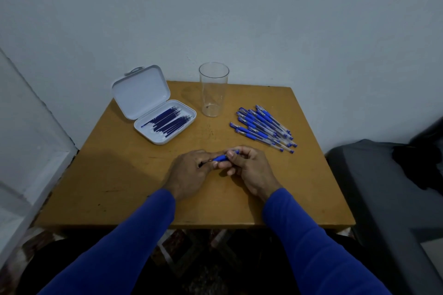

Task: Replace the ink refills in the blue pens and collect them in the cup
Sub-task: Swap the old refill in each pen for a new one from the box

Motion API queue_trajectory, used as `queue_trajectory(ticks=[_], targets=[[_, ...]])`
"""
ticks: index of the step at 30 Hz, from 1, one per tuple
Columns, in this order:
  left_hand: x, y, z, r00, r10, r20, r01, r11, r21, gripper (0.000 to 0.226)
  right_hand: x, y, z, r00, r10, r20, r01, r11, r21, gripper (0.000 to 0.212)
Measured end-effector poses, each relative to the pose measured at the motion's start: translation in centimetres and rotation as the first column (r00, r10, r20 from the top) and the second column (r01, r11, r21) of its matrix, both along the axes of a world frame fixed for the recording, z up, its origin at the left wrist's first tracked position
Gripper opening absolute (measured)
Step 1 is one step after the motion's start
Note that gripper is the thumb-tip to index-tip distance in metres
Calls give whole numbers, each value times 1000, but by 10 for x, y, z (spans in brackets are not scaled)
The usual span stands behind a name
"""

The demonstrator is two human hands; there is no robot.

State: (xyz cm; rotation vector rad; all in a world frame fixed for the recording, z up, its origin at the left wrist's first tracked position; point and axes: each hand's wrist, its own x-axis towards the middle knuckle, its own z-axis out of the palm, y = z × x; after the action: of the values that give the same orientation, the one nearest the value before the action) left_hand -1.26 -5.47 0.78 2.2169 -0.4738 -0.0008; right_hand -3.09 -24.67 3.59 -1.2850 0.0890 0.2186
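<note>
Both hands, left hand [191, 170] and right hand [247, 165], grip one blue pen [221, 158] above the counter [134, 175], while the cup [213, 90] stands empty, the pen pile [262, 127] and the open refill case [163, 122] waiting, so work seems barely begun.

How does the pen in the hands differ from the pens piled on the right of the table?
The held pen is gripped by both the left hand and the right hand, above the table; the pile of pens lies untouched on the table. The held pen is alone and mostly hidden by fingers; the piled ones overlap, in full view. Both have blue grips.
</note>
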Motion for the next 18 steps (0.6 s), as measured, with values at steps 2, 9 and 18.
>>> queue_trajectory(ticks=[2,9,18], targets=[[1,0,0,1000,2,7,-2,1000,9,31,0,0,0,1000,-1,-7,1,1000,-7,26],[0,0,0,1000,0,8,0,1000,-2,31,-4,1,6,1000,11,3,-11,999,-40,22],[2,2,0,1000,-10,-18,10,1000,21,29,-6,-1,7,999,-33,-19,34,999,33,14]])
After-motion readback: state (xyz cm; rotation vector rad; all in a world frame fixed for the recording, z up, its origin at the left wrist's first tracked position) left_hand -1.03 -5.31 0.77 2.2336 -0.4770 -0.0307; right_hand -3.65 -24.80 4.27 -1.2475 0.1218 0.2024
